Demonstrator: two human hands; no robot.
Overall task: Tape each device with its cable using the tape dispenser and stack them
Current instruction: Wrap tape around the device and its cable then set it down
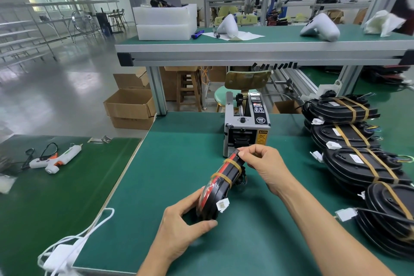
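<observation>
The device (220,186) is held on edge above the table (170,163), between the left hand (186,228) nearer and the right hand (264,166) farther, just before the tape dispenser (246,123). Taped devices (358,159) are stacked at the right. A glue gun (53,157) lies on the left table (56,197).

Taped devices stacked at right (349,116): four visible. Device in hand (224,182): one. Tape dispenser (246,125): one. Glue gun (54,157): one.
</observation>
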